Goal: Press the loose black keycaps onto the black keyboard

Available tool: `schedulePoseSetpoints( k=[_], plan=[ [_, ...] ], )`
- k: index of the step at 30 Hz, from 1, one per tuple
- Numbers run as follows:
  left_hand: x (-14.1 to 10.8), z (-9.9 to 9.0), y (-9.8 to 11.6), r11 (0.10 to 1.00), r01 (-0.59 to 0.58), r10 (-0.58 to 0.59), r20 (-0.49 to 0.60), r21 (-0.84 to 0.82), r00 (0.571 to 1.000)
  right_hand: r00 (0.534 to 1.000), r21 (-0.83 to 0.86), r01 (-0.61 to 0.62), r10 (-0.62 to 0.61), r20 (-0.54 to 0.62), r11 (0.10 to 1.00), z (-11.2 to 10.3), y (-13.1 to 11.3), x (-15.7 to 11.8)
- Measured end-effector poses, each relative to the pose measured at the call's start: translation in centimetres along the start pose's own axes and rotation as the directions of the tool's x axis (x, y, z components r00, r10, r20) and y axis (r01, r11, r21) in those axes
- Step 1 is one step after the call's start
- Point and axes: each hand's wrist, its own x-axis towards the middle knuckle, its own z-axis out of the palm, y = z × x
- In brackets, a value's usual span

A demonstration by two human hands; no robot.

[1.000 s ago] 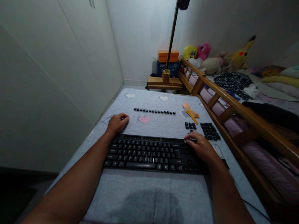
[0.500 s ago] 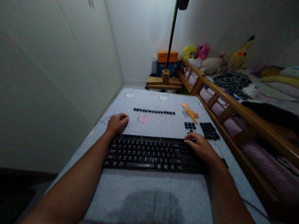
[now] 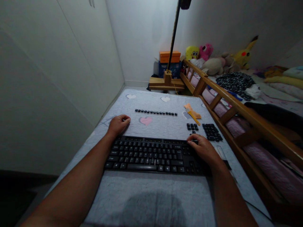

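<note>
A black keyboard [image 3: 146,156] lies across the cloth in front of me, its keys gone from the right side and the top row. My left hand [image 3: 119,125] rests past its far left corner, fingers curled and thumb against them; whatever is inside, if anything, is hidden. At the far right edge, my right hand [image 3: 200,144] grips the keyboard with thumb and bent fingers. A row of small black keycaps [image 3: 156,112] is lined up beyond the keyboard. More loose keycaps [image 3: 192,126] sit in a group past my right hand, beside a larger block of keycaps [image 3: 212,131].
A yellow-handled brush [image 3: 193,116] lies on an orange cloth [image 3: 196,114]. Near my right forearm is a wire loop tool [image 3: 221,153]. The wooden bed rail [image 3: 227,101] borders the right side; a wooden stand [image 3: 167,82] is beyond the far edge.
</note>
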Motion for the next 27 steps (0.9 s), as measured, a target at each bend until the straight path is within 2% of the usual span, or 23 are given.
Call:
schedulePoseSetpoints(
  k=[9,20,27],
  plan=[
    [0.0,0.0,0.1,1.0,0.001,-0.001,-0.006,-0.01,1.0,1.0,-0.071,0.017,-0.018,-0.003,0.997,0.6,0.4,0.2],
    [0.0,0.0,0.0,1.0,-0.011,0.011,-0.019,0.005,1.0,0.999,-0.091,-0.022,0.019,-0.031,0.996,0.6,-0.8,0.1],
    [0.1,0.1,-0.2,1.0,-0.005,0.006,-0.018,0.015,1.0,1.0,-0.097,-0.024,0.024,-0.002,0.995,0.4,-1.1,0.0]
  ],
)
